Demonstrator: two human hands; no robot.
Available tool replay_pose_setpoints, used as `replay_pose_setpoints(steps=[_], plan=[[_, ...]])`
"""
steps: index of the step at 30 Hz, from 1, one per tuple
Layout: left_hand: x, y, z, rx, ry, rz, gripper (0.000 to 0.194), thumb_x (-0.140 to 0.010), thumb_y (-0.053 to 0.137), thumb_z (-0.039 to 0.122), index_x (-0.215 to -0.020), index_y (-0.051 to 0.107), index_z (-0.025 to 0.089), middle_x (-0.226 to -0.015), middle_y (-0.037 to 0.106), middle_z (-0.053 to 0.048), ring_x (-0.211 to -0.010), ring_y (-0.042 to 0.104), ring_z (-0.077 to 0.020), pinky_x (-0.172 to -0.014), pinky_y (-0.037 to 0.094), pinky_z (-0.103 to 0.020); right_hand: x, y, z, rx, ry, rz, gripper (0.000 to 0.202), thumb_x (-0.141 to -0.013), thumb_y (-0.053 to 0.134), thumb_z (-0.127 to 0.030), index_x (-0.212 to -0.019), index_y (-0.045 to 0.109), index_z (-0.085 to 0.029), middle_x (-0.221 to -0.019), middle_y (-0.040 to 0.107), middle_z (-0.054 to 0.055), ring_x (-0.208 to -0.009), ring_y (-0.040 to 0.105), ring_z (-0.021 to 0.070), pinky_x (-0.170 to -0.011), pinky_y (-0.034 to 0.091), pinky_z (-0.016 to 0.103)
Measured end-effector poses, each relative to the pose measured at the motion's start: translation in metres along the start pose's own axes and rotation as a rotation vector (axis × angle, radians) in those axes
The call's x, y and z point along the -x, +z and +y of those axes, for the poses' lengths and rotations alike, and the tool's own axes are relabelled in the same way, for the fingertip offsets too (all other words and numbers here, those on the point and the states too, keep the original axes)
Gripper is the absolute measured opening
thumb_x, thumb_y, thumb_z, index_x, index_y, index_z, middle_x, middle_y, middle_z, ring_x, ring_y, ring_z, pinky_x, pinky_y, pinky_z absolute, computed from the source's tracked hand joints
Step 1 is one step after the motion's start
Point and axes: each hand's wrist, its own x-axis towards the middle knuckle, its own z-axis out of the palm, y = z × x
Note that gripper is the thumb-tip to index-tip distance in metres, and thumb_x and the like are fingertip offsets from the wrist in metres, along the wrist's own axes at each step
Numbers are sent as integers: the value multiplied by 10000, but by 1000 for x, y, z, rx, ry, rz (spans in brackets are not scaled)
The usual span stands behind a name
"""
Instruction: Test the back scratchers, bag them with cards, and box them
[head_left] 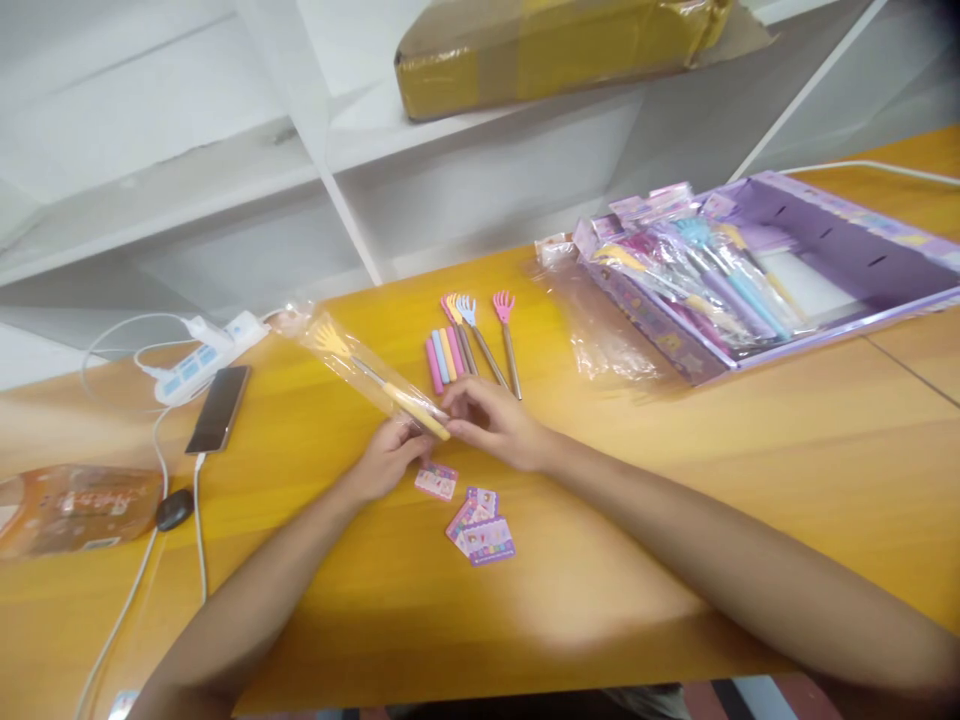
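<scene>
A yellow back scratcher lies slantwise inside a clear plastic sleeve, its hand-shaped head pointing to the upper left. My left hand is closed around the sleeve near the handle end. At that same end, my right hand pinches the sleeve's edge with curled fingers, partly hidden. Just below my left hand is a small printed card. Nearer me, several more cards overlap on the table. Behind my hands are loose back scratchers with metal rods, beside several coloured handle tubes.
On the right stands a purple display box holding several bagged back scratchers. Empty plastic sleeves lie against its left side. A phone, power strip, black mouse, cables and an orange package occupy the left.
</scene>
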Motion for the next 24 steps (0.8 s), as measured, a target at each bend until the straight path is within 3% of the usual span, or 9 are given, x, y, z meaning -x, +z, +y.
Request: replay_pose_setpoints(steps=[4, 11, 16, 24], plan=[[0, 0, 0, -56, 26, -25, 319, -929, 732, 464, -937, 709, 146, -805, 654, -28, -658, 572, -150, -607, 491, -265, 2, 2, -2, -7, 70, -133, 379, -944, 813, -474, -1029, 533, -233, -819, 583, -38, -654, 509, 126, -569, 399, 248], [1, -3, -8, -196, 93, -66, 300, -1010, 651, 415, -974, 765, 140, -876, 723, -64, -787, 652, -201, -738, 531, -300, 2, 1, -3, 116, -12, -181, 306, -1024, 715, -449, -932, 530, -224, -799, 555, -31, -667, 470, 132, -608, 358, 261], [1, 0, -2, -222, 138, -85, 280, -1020, 637, 371, -1010, 802, 145, -971, 778, -92, -927, 718, -255, -875, 561, -347, 1, -2, -1, 175, -127, -224, 347, -1082, 624, -459, -861, 500, -222, -800, 522, -18, -741, 493, 155, -692, 372, 284], [0, 1, -3, -255, 160, -114, 241, -1019, 626, 324, -977, 787, 149, -949, 747, -74, -910, 701, -247, -841, 553, -336, 2, -4, 1, 177, -170, -329, 363, -1121, 541, -455, -856, 522, -207, -856, 550, 9, -765, 512, 157, -717, 382, 287]])
